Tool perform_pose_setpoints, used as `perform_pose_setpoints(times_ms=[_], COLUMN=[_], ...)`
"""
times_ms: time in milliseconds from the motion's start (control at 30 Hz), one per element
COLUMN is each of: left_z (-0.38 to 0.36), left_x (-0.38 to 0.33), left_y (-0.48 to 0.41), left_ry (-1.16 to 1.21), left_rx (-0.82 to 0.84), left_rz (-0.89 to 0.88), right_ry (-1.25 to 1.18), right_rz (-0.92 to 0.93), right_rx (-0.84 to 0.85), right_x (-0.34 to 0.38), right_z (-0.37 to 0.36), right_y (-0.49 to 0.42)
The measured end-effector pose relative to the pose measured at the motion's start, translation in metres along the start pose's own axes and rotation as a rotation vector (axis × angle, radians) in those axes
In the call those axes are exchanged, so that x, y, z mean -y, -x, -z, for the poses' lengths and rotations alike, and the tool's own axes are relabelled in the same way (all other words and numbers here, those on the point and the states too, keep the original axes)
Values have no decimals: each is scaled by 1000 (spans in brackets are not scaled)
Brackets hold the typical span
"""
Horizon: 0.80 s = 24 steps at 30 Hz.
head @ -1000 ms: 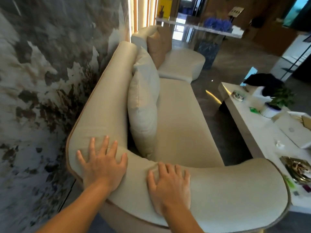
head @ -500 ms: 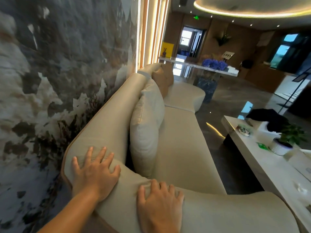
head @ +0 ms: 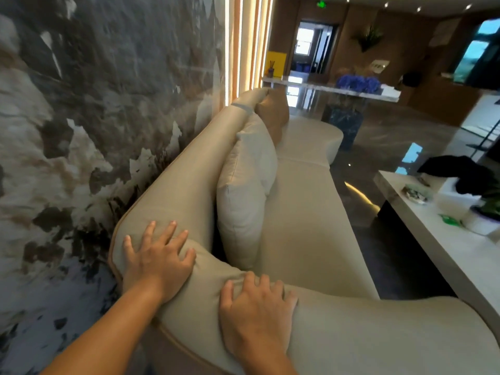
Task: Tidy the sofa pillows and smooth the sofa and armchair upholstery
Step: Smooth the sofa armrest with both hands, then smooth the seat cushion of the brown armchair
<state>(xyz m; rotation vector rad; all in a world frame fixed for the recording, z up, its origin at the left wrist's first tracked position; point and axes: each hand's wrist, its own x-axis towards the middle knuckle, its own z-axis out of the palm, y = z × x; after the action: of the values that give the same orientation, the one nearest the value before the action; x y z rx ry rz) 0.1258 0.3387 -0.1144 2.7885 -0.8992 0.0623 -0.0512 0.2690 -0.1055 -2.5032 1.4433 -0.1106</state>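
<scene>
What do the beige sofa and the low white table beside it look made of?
Beige sofa: matte woven fabric, apparently; it wrinkles softly under the right hand, with tan piping along the edge. Low white table: smooth, stone-like slab, possibly marble or laminate.

A dark marbled wall [head: 108, 90] fills the left side, with lit vertical strips [head: 247, 44] at its far end. Beyond them stands a long counter [head: 332, 89] bearing blue flowers [head: 357, 83], over a glossy grey floor [head: 389, 142]. Right of the wall, a pale low table [head: 438, 239] stands near an open doorway [head: 315, 46].
</scene>
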Motion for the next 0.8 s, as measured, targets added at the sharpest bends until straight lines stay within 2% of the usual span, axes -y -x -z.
perform_pose_setpoints(times_ms=[100,233,333,400,433,500,600,667,800], left_z=[3,17,29,37,47,70,98,122,190], left_x=[-7,-33,-71,-106,-124,-165,-227,-265,-313], left_y=[4,30,95,150,174,220,288,348,483], left_ry=[-30,-56,-14,-39,-78,-190,-246,-183,-144], left_rx=[66,192,319,428,493,633,786,861,902], left_rz=[5,71,48,-44,-136,-446,-842,-932,-1063], right_ry=[-23,-100,38,181,185,111,80,59,6], right_rz=[28,175,232,92,-87,-456,-702,-815,-988], right_rx=[4,137,179,337,439,578,559,540,520], right_x=[-7,-46,-115,-172,-200,-259,-336,-372,-421], right_z=[6,23,46,73,89,132,198,236,289], right_y=[8,51,118,173,203,273,381,452,595])
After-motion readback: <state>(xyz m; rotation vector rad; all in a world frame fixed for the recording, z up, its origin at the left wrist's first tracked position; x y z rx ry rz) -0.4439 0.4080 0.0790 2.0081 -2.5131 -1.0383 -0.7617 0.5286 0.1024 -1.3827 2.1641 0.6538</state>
